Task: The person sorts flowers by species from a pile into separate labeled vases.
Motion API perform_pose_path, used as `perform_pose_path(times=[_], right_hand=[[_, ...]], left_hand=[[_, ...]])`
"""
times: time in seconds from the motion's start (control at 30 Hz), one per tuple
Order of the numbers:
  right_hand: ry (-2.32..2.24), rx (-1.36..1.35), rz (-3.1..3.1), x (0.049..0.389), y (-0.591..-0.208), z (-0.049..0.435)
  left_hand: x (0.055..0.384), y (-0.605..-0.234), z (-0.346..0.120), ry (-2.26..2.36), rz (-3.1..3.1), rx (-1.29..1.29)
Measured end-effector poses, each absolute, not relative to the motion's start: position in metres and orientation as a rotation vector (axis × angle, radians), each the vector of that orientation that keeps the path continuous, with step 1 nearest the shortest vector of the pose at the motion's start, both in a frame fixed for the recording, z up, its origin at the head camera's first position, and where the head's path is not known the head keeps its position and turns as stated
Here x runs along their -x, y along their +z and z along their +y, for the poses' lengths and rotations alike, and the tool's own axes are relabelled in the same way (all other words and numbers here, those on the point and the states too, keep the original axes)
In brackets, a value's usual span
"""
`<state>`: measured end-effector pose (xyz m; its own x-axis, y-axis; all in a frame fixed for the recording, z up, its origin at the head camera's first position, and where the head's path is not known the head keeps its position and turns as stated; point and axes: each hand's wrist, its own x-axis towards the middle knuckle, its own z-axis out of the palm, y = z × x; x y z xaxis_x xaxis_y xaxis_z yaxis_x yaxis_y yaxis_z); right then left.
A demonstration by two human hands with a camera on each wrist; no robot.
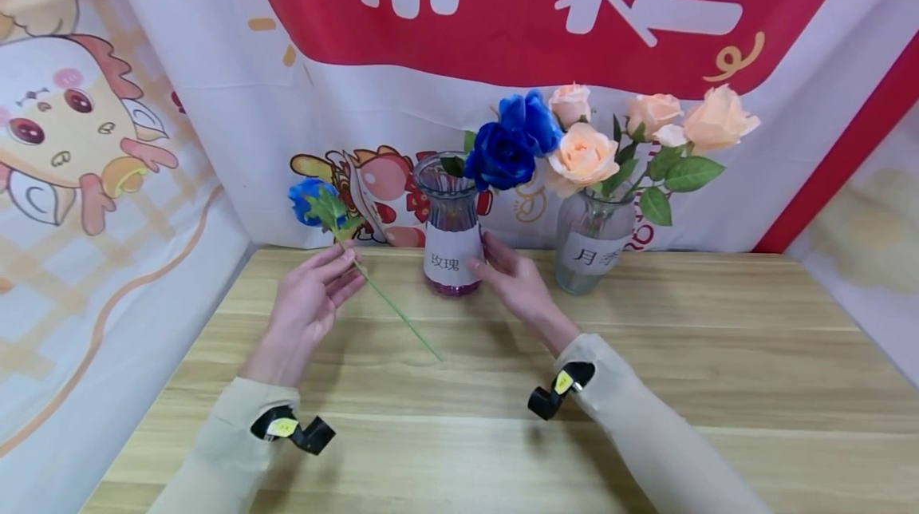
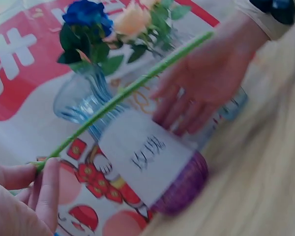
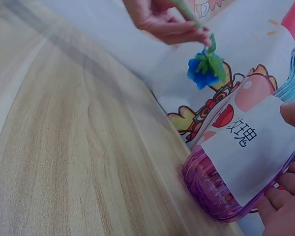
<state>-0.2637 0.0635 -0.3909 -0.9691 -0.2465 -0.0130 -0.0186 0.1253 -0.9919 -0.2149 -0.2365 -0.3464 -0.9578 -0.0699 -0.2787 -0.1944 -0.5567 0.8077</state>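
Note:
My left hand (image 1: 312, 290) pinches the green stem of a blue artificial flower (image 1: 310, 203) between thumb and fingers. Its bloom points up and away, and the bare stem (image 2: 123, 93) slants down to the right in front of the vase. A glass vase with a purple base (image 1: 452, 247) stands upright on the table, bearing a white label with Chinese writing. My right hand (image 1: 520, 282) holds this vase at its right side, thumb over the label's edge; the far fingers are partly hidden. Two blue roses (image 1: 506, 151) lean rightward from its mouth.
Right of it stands a clear glass vase (image 1: 574, 278) with a white label, holding several peach roses (image 1: 585, 155). Behind both hangs a printed cloth (image 1: 402, 91). The wooden table (image 1: 431, 434) extends toward me, with another printed cloth (image 1: 143, 298) along its left side.

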Motion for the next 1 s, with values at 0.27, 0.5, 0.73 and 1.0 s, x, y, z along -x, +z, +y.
perform_pose_path(times=[0.27,0.5,0.73,1.0], right_hand=[[-1.961,0.258,2.204,0.266,-0.393,0.065],[-1.96,0.264,2.201,0.265,-0.392,0.066],[-1.974,0.274,2.198,0.265,-0.392,0.065],[-1.957,0.28,2.222,0.267,-0.395,0.066]], left_hand=[[0.217,-0.318,-0.23,2.963,1.154,0.388],[0.223,-0.297,-0.225,3.13,0.996,0.388],[0.234,-0.276,-0.225,3.268,0.881,0.43],[0.256,-0.255,-0.222,3.443,0.888,0.471]])
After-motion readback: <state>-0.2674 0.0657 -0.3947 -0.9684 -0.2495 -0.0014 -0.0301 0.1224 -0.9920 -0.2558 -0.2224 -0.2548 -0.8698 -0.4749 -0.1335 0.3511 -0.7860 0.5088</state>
